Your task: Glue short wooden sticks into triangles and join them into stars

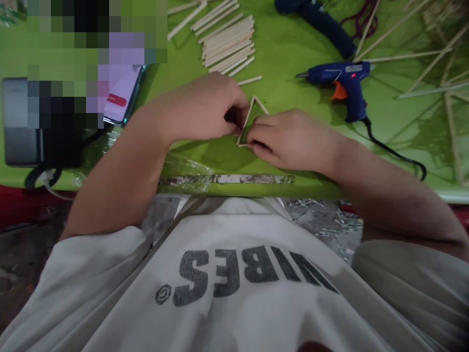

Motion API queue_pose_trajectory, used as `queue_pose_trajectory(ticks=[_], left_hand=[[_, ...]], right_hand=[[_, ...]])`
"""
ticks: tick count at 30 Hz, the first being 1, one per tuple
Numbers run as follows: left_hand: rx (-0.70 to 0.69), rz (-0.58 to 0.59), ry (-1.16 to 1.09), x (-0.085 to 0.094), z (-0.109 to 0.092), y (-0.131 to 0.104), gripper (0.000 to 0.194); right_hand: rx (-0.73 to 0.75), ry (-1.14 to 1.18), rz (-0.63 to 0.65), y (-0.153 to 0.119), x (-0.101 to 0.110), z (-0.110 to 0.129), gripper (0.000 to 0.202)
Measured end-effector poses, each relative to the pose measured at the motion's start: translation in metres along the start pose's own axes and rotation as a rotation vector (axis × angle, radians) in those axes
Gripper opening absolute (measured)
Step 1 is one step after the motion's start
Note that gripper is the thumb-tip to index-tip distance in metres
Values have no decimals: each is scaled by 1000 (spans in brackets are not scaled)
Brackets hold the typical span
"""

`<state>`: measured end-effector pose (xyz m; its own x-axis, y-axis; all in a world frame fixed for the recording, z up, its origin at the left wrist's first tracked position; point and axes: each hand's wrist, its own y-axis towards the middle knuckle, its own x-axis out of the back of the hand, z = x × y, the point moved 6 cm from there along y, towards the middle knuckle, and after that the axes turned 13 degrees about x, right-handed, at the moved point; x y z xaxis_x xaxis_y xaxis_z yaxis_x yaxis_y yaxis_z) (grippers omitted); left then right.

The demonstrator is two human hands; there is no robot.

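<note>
At the middle of the bright green counter (176, 115), a small triangular frame of thin, pale wood sticks (246, 121) is lying b/w the hands, just near of a pile of pale wood sticks (227, 46). The left hand (216, 105) is pinching its left side close to the near-left corner; the right hand (293, 137) is closing its fingertips on the near side and covering the right part. So the hands are working close together, both clamped on the frame.

Main risk: the frame is skewing or a corner is popping open if the two hands are pulling unevenly, b/c the sticks are looking thin & the joints small. Can't tell if the right corner is joining up; the fingers are hiding it. Also, the blue glue gun w/ orange trigger (339, 85) is showing a red light and is aiming its nozzle left, so it's poss. hot; a hand reaching far-right w/o care is risking a burn. Its black cord (395, 156) is trailing near the right forearm (384, 181), so a snag is maybe dragging the gun.

As for direction, one corner is pointing far, slightly right. The longest visible side is running near-left to far-right, mostly near–far; true long axis is staying unclear w/ the right part hidden.
</note>
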<state>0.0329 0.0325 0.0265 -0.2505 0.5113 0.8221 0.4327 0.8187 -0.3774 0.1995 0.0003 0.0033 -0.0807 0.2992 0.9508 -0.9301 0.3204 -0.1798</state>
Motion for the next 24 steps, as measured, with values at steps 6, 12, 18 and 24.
queue_pose_trajectory(ticks=[6,12,18,24], left_hand=[[-11,6,-16,0,0,1,25],[5,7,-4,1,1,2,22],[-24,-5,-12,1,0,0,24],[12,12,-7,2,1,1,25]], right_hand=[[14,-63,60,3,3,5,41],[44,-129,101,5,3,7,45],[21,-30,-17,3,3,2,38],[0,-26,-21,5,2,0,37]])
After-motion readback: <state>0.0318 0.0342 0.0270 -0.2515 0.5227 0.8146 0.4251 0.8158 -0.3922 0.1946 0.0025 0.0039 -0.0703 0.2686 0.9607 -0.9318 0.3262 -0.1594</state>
